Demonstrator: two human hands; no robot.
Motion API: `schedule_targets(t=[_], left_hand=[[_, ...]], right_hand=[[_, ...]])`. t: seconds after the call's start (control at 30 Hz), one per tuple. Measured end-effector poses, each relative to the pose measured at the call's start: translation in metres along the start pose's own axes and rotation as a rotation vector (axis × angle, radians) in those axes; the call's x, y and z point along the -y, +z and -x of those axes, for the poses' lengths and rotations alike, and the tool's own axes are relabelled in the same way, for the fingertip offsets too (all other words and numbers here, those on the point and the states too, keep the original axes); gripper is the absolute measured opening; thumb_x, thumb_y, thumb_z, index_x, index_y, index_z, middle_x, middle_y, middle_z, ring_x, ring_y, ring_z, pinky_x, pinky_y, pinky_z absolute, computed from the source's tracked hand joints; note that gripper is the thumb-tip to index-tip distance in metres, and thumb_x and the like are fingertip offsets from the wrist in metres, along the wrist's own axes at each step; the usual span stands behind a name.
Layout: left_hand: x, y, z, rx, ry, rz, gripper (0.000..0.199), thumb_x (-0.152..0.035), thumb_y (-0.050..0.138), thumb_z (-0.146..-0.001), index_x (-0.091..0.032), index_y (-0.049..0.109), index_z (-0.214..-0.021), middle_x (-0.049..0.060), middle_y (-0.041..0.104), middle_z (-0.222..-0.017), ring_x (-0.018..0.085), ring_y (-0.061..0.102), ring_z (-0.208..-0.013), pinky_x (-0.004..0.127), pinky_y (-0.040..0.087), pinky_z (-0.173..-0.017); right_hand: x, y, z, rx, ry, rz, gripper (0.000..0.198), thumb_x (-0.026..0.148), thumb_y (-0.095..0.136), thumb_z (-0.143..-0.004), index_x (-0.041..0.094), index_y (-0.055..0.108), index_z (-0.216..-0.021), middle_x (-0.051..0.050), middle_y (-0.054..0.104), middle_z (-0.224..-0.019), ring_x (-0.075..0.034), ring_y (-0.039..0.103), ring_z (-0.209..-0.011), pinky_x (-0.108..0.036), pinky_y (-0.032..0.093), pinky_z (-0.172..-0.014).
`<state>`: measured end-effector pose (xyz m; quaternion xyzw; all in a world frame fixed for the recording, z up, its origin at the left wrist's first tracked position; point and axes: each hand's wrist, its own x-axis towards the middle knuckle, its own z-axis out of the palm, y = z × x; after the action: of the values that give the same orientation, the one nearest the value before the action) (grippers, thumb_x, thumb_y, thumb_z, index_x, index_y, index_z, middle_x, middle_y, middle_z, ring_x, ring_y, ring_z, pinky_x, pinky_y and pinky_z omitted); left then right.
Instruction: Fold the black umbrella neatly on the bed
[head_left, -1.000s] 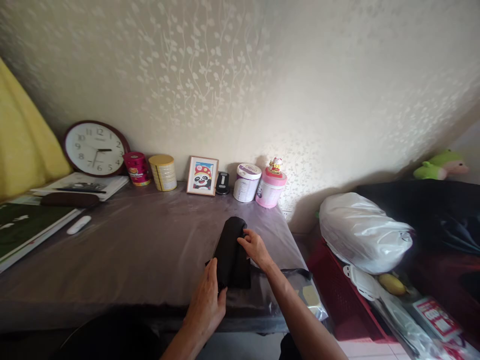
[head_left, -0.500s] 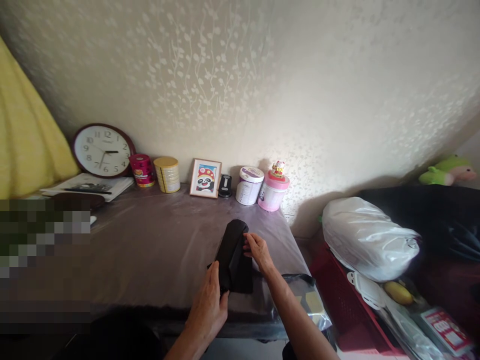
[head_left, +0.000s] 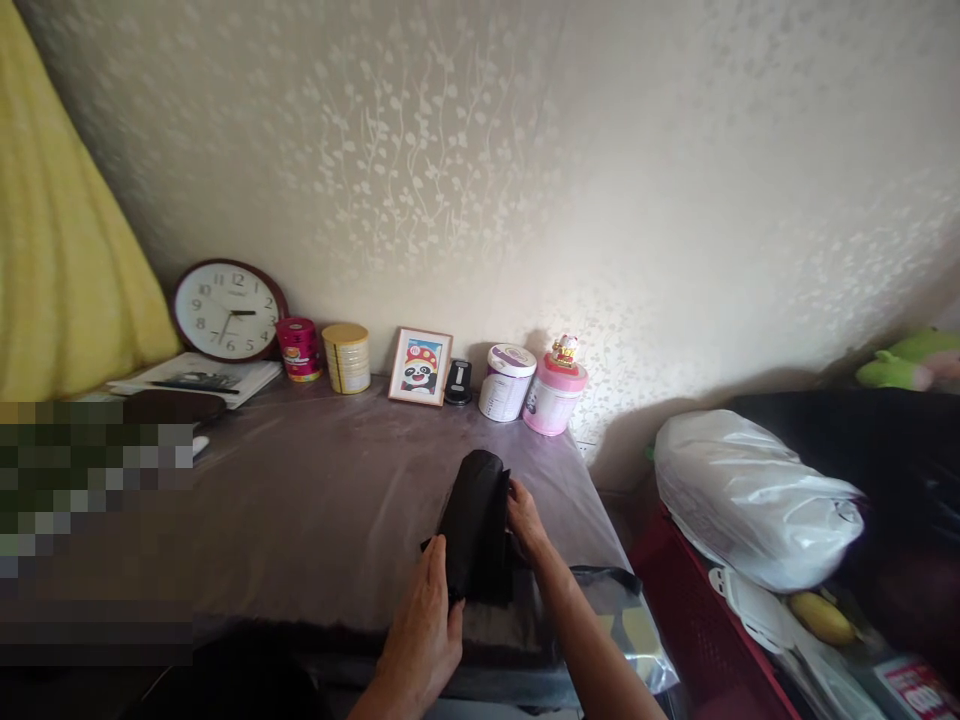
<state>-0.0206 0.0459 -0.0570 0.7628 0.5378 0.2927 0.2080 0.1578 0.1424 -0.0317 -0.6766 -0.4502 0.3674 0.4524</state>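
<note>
Forearms (head_left: 585, 620) cross the lower edge of the view, both bare. The left hand (head_left: 421, 625) is wrapped about the lower end of a black roll (head_left: 471, 515), fingers along its left side and thumb around the end. The right hand (head_left: 526, 515) is closed on the edge of the roll's flap (head_left: 496, 545); its fingertips are partly hidden by the dark material, so the exact pinch is hard to make out. The roll lies at a slant near the front edge of a table (head_left: 322, 520) with a glossy grey-brown cover. To its right, at the table's front corner, is a clear plastic packet (head_left: 636, 630) with yellow patches. Right of the table, over a dark red basket (head_left: 694, 595), lie a yellow oblong item (head_left: 821, 617), a white plastic piece (head_left: 754, 608) and a bulging white plastic bag (head_left: 750, 500). On the table's left side, a partly masked white object (head_left: 200, 445) shows near a dark brown case (head_left: 172, 408), with printed papers (head_left: 251, 385) farther back. Before the patterned wall (head_left: 615, 170), from left to right, stand a round clock (head_left: 229, 312), a pink tin (head_left: 300, 350), a can with a yellow lid (head_left: 347, 362), a framed panda picture (head_left: 420, 368), a small black stand (head_left: 458, 385), a white and purple tub (head_left: 507, 385) and a pink-lidded tub (head_left: 553, 402) topped by a small figurine (head_left: 565, 350). A yellow curtain (head_left: 75, 260) hangs at far left; a green plush toy (head_left: 900, 368) sits at far right.
</note>
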Motion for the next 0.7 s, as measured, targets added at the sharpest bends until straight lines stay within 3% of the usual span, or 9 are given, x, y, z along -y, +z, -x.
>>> schedule_targets(t=[0.17,0.37,0.57,0.63,0.7], left_hand=[[0.001,0.000,-0.001,-0.008,0.006,0.010,0.059,-0.014,0.034,-0.079,-0.007,0.018,-0.136,0.020,0.038,-0.139,0.024,0.039,-0.128,0.041,0.039,-0.103],[0.004,0.006,0.001,-0.046,0.067,-0.083,0.065,-0.010,0.032,-0.079,-0.013,0.005,-0.137,0.019,0.037,-0.138,0.026,0.038,-0.128,0.044,0.041,-0.101],[-0.001,0.013,0.003,-0.116,0.079,-0.203,0.075,-0.005,0.032,-0.077,-0.013,-0.009,-0.140,0.021,0.037,-0.138,0.028,0.041,-0.126,0.043,0.044,-0.097],[-0.006,0.016,0.005,-0.130,0.090,-0.257,0.078,0.000,0.033,-0.074,-0.011,-0.007,-0.140,0.022,0.038,-0.138,0.028,0.042,-0.125,0.042,0.046,-0.095],[-0.013,0.019,0.006,-0.139,0.096,-0.342,0.077,0.004,0.034,-0.070,-0.007,0.005,-0.141,0.024,0.039,-0.137,0.029,0.043,-0.124,0.041,0.046,-0.094]], right_hand=[[-0.001,0.001,-0.004,-0.004,-0.066,0.111,0.030,0.029,0.044,-0.079,0.016,0.063,-0.098,-0.002,0.066,-0.074,-0.017,0.061,-0.066,-0.025,0.049,-0.056],[0.000,0.009,-0.003,-0.123,-0.144,0.274,0.033,0.022,0.037,-0.083,0.016,0.063,-0.102,-0.009,0.066,-0.101,-0.022,0.059,-0.098,-0.033,0.044,-0.087],[0.004,0.030,0.000,-0.218,-0.141,0.358,0.039,0.022,0.030,-0.087,0.012,0.058,-0.113,-0.015,0.062,-0.113,-0.022,0.056,-0.108,-0.033,0.039,-0.095],[0.004,0.035,0.000,-0.237,-0.134,0.372,0.040,0.025,0.030,-0.088,0.011,0.056,-0.115,-0.016,0.061,-0.115,-0.023,0.055,-0.110,-0.033,0.040,-0.094],[0.005,0.038,0.000,-0.248,-0.128,0.382,0.040,0.029,0.031,-0.089,0.010,0.054,-0.116,-0.017,0.060,-0.116,-0.024,0.054,-0.113,-0.034,0.041,-0.094]])
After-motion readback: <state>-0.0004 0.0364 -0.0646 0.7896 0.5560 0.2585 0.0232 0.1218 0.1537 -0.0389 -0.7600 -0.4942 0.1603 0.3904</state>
